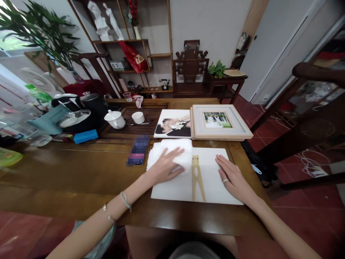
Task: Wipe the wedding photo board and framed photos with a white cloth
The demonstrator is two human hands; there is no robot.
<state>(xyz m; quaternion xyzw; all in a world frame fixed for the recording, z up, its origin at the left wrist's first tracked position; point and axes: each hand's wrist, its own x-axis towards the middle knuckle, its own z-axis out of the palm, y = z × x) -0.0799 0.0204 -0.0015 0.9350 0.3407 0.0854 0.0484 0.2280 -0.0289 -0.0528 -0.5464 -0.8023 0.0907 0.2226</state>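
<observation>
My left hand (168, 165) lies with fingers spread on a folded white towel (159, 153). The towel covers the upper left corner of a white board (172, 190) near the table's front edge. On the right part of the board rests my right hand (233, 178), flat, fingers stretched out, a ring on one finger. Between the hands a wooden easel stand (198, 180), shaped like a narrow A, lies on or is fixed to the board; which one I cannot tell.
Beyond the board lie a framed photo (223, 122) and a photo panel (172, 124). A phone (138, 151) is left of the towel. Farther left are a lidded white cup (115, 119), a small white cup (138, 117), a blue box (85, 136) and the wooden table's (81, 172) surface.
</observation>
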